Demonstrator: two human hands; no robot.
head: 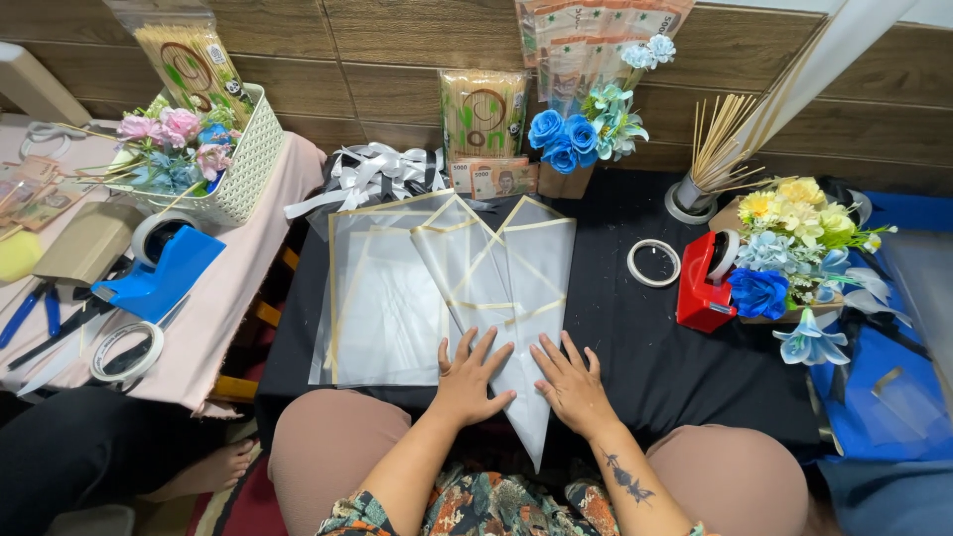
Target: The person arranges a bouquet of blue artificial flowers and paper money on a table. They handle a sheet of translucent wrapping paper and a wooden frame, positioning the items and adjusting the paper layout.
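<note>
My left hand (469, 377) and my right hand (571, 382) lie flat, fingers spread, on a folded clear wrapping sheet with gold edging (501, 268). The sheet forms a cone shape whose point hangs over the near edge of the black cloth (615, 328). More clear gold-edged sheets (382, 298) are stacked to its left. Neither hand holds anything.
A red tape dispenser (703, 283), a loose tape roll (654, 262), a cup of wooden sticks (710, 149) and artificial flowers (794, 243) stand at right. Blue roses (566, 139) and banknotes (493, 179) sit behind. At left, a blue tape dispenser (159, 268), white basket (233, 174), tape roll (126, 350).
</note>
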